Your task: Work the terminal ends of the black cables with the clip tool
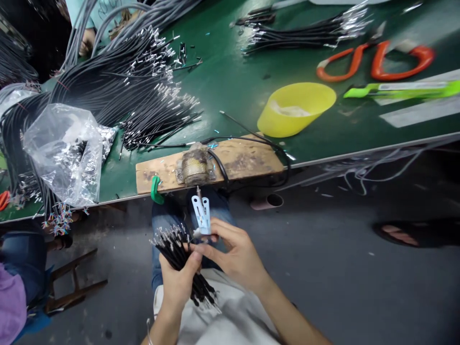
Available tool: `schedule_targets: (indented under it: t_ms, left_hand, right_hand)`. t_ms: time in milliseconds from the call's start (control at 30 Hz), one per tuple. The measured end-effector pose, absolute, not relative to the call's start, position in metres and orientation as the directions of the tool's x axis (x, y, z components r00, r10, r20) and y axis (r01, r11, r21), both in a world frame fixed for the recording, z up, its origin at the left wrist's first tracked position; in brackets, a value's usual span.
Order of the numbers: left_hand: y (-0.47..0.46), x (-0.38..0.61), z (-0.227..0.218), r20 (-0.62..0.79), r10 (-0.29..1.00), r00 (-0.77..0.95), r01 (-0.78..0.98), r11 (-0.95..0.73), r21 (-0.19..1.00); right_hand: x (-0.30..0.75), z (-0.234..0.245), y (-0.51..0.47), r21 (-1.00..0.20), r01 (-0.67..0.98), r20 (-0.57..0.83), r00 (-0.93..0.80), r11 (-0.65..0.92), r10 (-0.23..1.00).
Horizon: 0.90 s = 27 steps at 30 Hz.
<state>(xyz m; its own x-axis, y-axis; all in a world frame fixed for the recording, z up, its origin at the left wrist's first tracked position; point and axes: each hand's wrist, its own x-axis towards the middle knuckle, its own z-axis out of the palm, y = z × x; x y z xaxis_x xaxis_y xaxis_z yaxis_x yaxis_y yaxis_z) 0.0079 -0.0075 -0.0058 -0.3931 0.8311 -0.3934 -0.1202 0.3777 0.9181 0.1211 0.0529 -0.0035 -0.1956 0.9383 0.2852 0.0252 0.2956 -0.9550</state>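
My left hand is closed round a bundle of short black cables with silvery stripped ends, held slanting above my lap. My right hand reaches in from the right, its thumb and fingers drawn together beside the bundle's upper end. What they pinch is hidden. A light blue clip with two holed arms meets the right fingertips; whether they grip it I cannot tell. Beyond the clip, a thin metal tip points from a tape-wrapped device on a wooden board.
Piles of grey-black cables and a clear plastic bag cover the green table's left. A green clamp sits at the board's edge. Farther right are a yellow container, orange-handled scissors, a green marker and another cable bundle.
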Motion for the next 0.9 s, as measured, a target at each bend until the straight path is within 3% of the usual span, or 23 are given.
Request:
schedule_targets:
  t_ms: [67, 267, 400, 567, 667, 800, 900]
  left_hand:
    - [-0.008, 0.009, -0.006, -0.385, 0.835, -0.393, -0.117, 0.37, 0.922]
    - [-0.007, 0.013, -0.005, -0.376, 0.839, -0.394, -0.148, 0.345, 0.927]
    - [-0.006, 0.015, -0.007, -0.446, 0.854, -0.27, -0.339, 0.349, 0.874]
    - [-0.004, 0.016, -0.007, -0.462, 0.856, -0.232, -0.403, 0.348, 0.847]
    - [-0.004, 0.016, -0.004, -0.44, 0.861, -0.255, -0.366, 0.335, 0.868]
    - [-0.004, 0.018, -0.001, -0.413, 0.833, -0.367, -0.264, 0.332, 0.905]
    - [-0.003, 0.02, -0.003, -0.442, 0.84, -0.313, -0.292, 0.358, 0.887]
  right_hand:
    - [0.12, -0.004, 0.053, -0.955, -0.001, 0.292, -0.2, 0.298, 0.935]
    - [0.111, -0.006, 0.045, -0.927, 0.029, 0.376, 0.013, 0.375, 0.927]
    - [0.114, -0.012, 0.043, -0.952, -0.142, 0.287, -0.1, 0.272, 0.953]
    - [0.118, -0.017, 0.048, -0.961, -0.232, 0.204, -0.243, 0.147, 0.948]
    - [0.114, -0.015, 0.047, -0.966, -0.18, 0.213, -0.15, 0.185, 0.965]
    - [0.106, -0.01, 0.039, -0.958, -0.049, 0.278, 0.095, 0.284, 0.956]
    - [0.103, -0.012, 0.033, -0.964, -0.132, 0.224, 0.054, 0.23, 0.973]
